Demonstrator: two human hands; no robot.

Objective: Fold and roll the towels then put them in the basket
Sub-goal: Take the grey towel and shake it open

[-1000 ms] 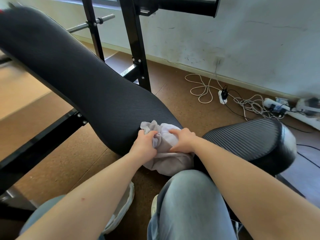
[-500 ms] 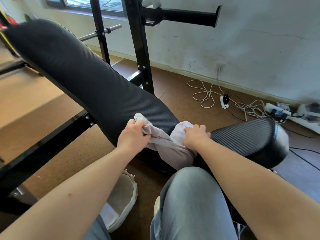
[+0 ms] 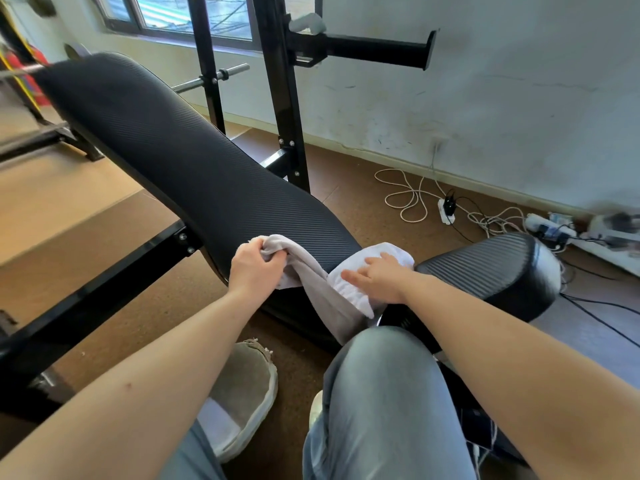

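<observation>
Across the bench (image 3: 194,168) the towel (image 3: 311,275) runs nine to three o'clock; left hand (image 3: 254,268) clutches one bunched end, right hand (image 3: 377,282) presses flat, fingers spread.

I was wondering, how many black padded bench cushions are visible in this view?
2. The long backrest pad slopes from upper left to centre; the shorter seat pad sits at right, just beyond the right hand. Others may lie outside the view.
</observation>
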